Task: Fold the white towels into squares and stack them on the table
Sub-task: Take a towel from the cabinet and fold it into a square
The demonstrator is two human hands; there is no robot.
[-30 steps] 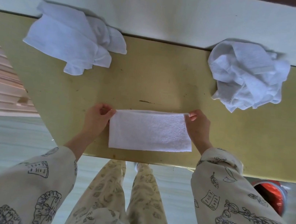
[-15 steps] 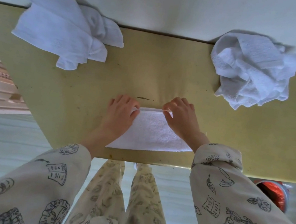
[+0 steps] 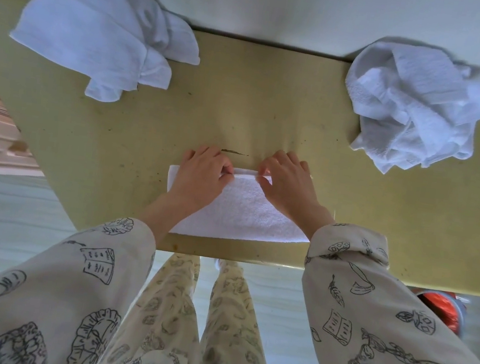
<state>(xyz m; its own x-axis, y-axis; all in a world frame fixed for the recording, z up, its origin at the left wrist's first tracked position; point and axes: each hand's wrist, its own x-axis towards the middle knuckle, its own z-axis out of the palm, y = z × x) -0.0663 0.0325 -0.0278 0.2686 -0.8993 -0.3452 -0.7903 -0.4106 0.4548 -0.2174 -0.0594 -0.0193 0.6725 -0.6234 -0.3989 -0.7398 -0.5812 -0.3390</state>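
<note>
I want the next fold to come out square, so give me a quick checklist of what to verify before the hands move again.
1. Folded towel lies flat on the table: ok.
2. Left hand has the far edge pinched: ok.
3. Right hand has the same edge pinched: ok.
4. Layers line up along the near edge: cannot tell, sleeves cover the corners.
5. Towel fully on the table, not hanging over the near rim: ok.
6. Bare table around the towel, crumpled towels at far left and far right well apart: ok.
</note>
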